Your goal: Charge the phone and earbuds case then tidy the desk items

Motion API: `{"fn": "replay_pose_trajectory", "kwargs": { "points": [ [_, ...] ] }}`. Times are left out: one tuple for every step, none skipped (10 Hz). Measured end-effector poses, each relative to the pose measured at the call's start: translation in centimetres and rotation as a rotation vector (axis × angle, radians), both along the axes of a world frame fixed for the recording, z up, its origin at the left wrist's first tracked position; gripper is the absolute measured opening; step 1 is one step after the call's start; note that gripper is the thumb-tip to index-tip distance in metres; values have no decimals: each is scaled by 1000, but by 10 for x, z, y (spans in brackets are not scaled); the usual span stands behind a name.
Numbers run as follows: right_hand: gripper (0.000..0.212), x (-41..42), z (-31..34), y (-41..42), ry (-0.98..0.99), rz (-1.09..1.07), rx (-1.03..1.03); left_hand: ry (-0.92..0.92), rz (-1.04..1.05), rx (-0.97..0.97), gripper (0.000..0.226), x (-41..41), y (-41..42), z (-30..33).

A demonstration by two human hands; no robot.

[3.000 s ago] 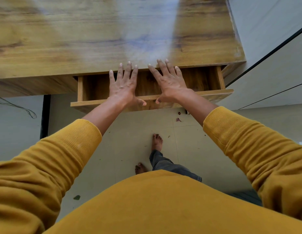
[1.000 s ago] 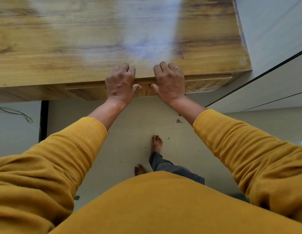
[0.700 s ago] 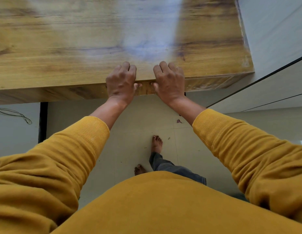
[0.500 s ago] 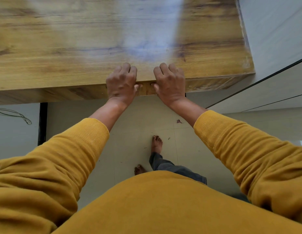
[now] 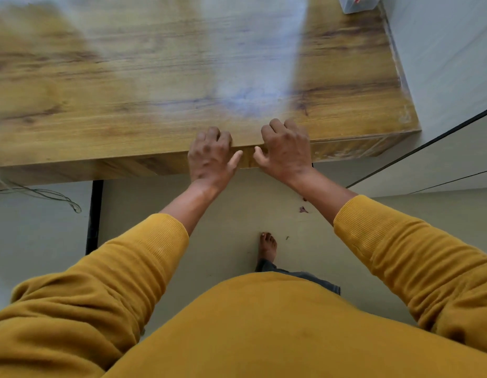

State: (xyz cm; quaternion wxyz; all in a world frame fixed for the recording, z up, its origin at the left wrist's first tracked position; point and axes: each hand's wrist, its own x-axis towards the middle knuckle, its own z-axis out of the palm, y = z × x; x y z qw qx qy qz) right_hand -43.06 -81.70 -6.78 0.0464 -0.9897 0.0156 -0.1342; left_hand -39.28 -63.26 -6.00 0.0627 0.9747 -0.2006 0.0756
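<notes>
My left hand [image 5: 209, 156] and my right hand [image 5: 287, 151] sit side by side at the front edge of the wooden desk [image 5: 155, 77]. On both hands the fingers are curled, with the knuckles at the edge and the thumbs pointing toward each other. Neither hand holds anything. The drawer front [image 5: 345, 151] lies flush under the desktop, closed. No phone or earbuds case is in view.
A whitish box [image 5: 359, 2] stands at the desk's far right corner, by the wall. Thin cables [image 5: 46, 196] hang off the desk's left end beside a black desk leg [image 5: 93, 216]. My bare foot [image 5: 267, 246] is on the pale floor below.
Both hands pushed the open drawer in until it closed flush. Since then they have stayed at the front edge with fingers curled, and the view has tilted up slightly.
</notes>
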Motion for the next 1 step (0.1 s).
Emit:
{"fn": "replay_pose_trajectory", "kwargs": {
  "points": [
    [33, 14, 12, -6, -9, -14, 39, 2, -23, -68, 32, 8, 1, 10]
  ]
}}
